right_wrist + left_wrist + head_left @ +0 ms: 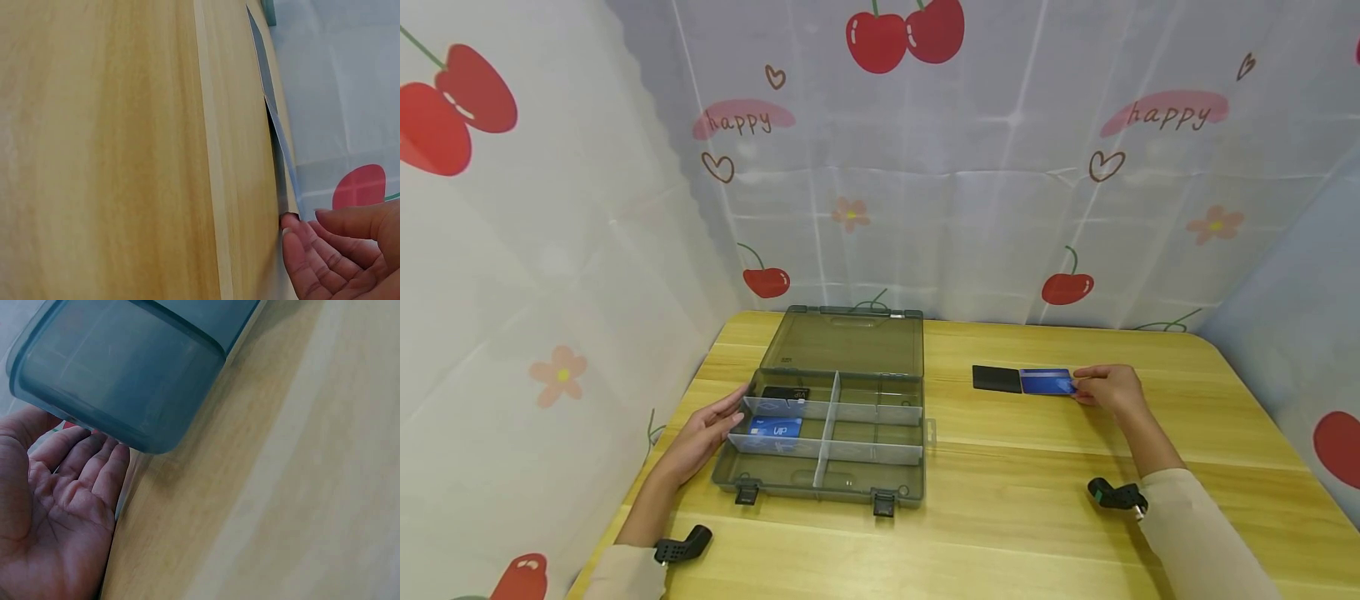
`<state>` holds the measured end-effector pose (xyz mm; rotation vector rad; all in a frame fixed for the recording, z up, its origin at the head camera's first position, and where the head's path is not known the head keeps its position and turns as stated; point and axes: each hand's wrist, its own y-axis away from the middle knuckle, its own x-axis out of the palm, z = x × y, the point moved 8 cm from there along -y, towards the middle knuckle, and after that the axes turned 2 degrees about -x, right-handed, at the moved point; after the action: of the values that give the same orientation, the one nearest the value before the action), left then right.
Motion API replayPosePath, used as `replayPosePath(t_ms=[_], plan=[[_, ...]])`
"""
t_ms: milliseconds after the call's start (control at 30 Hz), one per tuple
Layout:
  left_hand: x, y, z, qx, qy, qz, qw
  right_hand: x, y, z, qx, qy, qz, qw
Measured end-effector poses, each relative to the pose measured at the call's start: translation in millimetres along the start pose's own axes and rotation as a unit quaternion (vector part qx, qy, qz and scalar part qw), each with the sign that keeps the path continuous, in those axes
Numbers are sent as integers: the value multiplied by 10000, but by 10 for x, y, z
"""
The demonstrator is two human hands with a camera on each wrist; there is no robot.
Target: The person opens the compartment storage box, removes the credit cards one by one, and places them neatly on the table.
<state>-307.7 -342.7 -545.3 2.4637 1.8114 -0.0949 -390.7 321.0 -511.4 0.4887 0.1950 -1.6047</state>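
My right hand [1112, 389] pinches the right end of a blue card [1047, 382] between thumb and fingers. In the right wrist view the blue card [285, 150] has its near end raised off the table. A black card [997, 379] lies end to end with it on the left. My left hand [703, 437] rests its fingers against the left side of a translucent grey-green divided box [871, 479]. In the left wrist view the box [125, 381] stands beyond the fingertips. Its compartments hold a black VIP card [786, 393] and a blue VIP card [777, 429].
The box's lid [850, 337] is folded back onto the table. Two black latches [883, 504] hang at the box's front. A wooden table [1000, 517] bears everything, with a cherry-patterned cloth [970, 192] behind it and at both sides.
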Motion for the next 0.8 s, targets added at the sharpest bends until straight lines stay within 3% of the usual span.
replayPosePath(t_ms=[800], plan=[[-12,-2,13,-11,-119,-62,9999,-14,49,14,-124,126,68,9998]])
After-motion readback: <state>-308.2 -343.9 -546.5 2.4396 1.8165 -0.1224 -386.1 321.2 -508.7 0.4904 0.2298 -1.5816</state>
